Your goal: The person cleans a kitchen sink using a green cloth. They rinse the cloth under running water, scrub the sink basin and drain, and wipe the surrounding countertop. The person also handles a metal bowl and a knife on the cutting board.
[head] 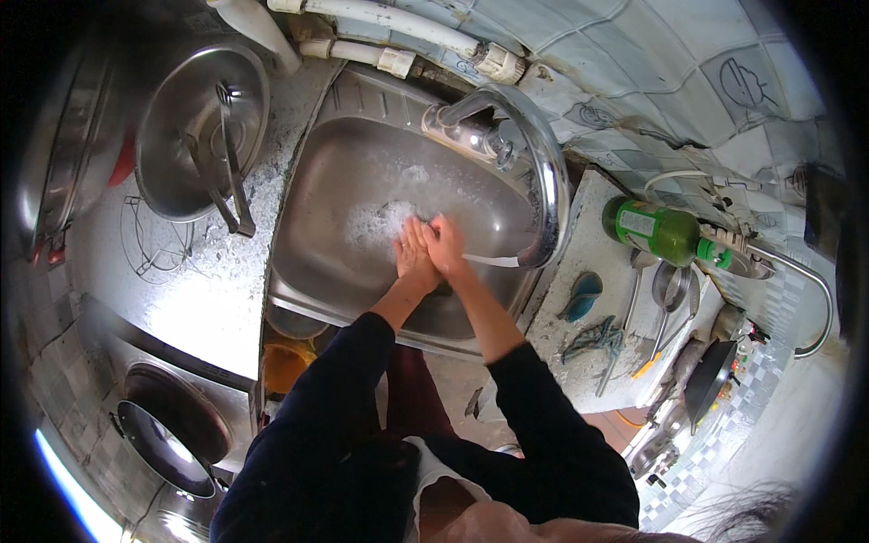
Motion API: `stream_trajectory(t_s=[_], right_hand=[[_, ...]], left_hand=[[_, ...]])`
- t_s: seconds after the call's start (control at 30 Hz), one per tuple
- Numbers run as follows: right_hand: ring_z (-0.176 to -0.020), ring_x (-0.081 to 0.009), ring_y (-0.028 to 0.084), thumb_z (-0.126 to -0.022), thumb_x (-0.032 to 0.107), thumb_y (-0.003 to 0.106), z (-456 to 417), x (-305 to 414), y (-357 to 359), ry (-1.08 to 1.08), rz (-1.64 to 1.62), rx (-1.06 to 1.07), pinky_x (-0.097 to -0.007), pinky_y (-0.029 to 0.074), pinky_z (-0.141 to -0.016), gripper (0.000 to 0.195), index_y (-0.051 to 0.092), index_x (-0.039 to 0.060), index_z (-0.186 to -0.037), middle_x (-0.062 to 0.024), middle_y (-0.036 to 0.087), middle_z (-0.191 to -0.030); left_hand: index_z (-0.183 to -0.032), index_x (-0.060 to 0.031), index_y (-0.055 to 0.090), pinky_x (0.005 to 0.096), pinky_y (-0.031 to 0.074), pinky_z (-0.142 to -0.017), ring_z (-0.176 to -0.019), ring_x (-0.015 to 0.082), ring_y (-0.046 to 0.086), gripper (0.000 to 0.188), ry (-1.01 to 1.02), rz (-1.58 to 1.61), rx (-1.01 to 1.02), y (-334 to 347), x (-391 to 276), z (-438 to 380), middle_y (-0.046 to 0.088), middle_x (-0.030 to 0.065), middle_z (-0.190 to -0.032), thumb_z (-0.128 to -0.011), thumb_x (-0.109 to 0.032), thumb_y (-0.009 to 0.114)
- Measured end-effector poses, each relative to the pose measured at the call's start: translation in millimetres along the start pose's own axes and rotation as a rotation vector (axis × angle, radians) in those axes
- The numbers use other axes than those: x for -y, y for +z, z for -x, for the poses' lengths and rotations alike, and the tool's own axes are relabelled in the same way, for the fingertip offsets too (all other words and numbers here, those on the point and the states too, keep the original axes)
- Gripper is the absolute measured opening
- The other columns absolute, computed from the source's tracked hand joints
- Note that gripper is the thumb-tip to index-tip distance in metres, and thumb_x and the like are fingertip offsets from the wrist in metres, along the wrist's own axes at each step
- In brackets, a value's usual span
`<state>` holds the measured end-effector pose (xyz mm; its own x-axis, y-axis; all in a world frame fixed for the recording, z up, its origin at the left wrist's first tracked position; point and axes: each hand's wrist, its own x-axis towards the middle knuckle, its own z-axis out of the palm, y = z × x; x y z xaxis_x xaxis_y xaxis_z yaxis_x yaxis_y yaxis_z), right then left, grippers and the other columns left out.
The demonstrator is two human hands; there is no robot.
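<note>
My left hand (pixel 414 252) and my right hand (pixel 446 243) touch each other over the stainless steel sink basin (pixel 326 203). The left fingers are stretched out, pointing towards the wall. Curled fingers of my right hand press against the left hand's thumb side; its palm is hidden. From the mouth of the curved chrome tap (pixel 553 176) a thin stream of water (pixel 492 260) runs to my hands. White foam and bubbling water (pixel 380 222) spread in the basin just beyond the left fingertips.
Left of the sink, a steel bowl (pixel 197 156) holds metal tongs (pixel 234 163) beside a wire rack (pixel 159 241). On the right ledge lie a green bottle (pixel 655 231), a blue cup-like piece (pixel 584 298), a scouring mesh (pixel 597 339) and a strainer (pixel 672 285). A wok (pixel 166 444) sits lower left.
</note>
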<state>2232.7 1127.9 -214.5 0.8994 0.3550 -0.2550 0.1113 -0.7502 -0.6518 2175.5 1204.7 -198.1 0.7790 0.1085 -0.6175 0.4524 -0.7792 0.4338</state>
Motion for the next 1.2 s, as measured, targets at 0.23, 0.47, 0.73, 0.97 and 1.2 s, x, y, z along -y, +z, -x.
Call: stream_trajectory(t_s=[0.23, 0.47, 0.73, 0.97, 1.2], right_hand=[[-0.075, -0.0365, 0.054, -0.086, 0.02, 0.06, -28, -78, 3, -0.517, 0.522, -0.462, -0.0504, 0.043, -0.073, 0.018, 0.056, 0.0067, -0.075, -0.0125, 0.056, -0.08], [-0.075, -0.0361, 0.054, -0.089, 0.02, 0.057, 49, 2, 30, 0.184, -0.012, -0.033, -0.0461, 0.044, -0.07, 0.019, 0.056, 0.0039, -0.078, -0.0139, 0.054, -0.074], [-0.07, -0.0394, 0.056, -0.094, 0.022, 0.054, -35, -23, 16, -0.323, 0.359, -0.571, -0.0476, 0.044, -0.067, 0.021, 0.061, 0.004, -0.086, -0.0204, 0.057, -0.071], [-0.081, -0.0376, 0.06, -0.097, 0.022, 0.049, -28, -21, 10, -0.132, 0.265, -0.056, -0.0502, 0.046, -0.074, 0.024, 0.067, 0.0048, -0.098, -0.0208, 0.061, -0.085], [-0.063, -0.0361, 0.054, -0.094, 0.016, 0.053, 34, 14, 40, -0.043, 0.218, -0.137, -0.0479, 0.041, -0.059, 0.03, 0.053, 0.0033, -0.067, -0.0165, 0.057, -0.074]], left_hand=[[-0.156, -0.0206, 0.004, 0.0589, 0.021, -0.112, -0.145, 0.0414, 0.012, 0.088, 0.249, -0.239, 0.051, -8, 1, -4, -0.008, 0.01, -0.161, -0.089, -0.037, 0.059], [-0.153, -0.0094, 0.018, 0.0568, 0.025, -0.111, -0.144, 0.0393, 0.019, 0.083, 0.191, -0.169, -0.089, 16, 31, -1, 0.003, 0.0127, -0.161, -0.086, -0.03, 0.062], [-0.154, -0.0053, 0.01, 0.0443, 0.033, -0.107, -0.139, 0.0317, 0.032, 0.087, 0.196, -0.348, 0.144, -3, 15, 1, -0.009, 0.0123, -0.162, -0.087, -0.031, 0.061], [-0.155, -0.0061, 0.005, 0.0423, 0.036, -0.104, -0.134, 0.0302, 0.039, 0.095, 0.233, -0.34, 0.081, 1, 24, -10, -0.009, 0.0111, -0.162, -0.087, -0.039, 0.063], [-0.15, -0.0035, 0.025, 0.0481, 0.029, -0.11, -0.14, 0.036, 0.029, 0.083, 0.249, -0.385, 0.205, -9, 27, -3, 0.017, 0.016, -0.158, -0.087, -0.04, 0.063]])
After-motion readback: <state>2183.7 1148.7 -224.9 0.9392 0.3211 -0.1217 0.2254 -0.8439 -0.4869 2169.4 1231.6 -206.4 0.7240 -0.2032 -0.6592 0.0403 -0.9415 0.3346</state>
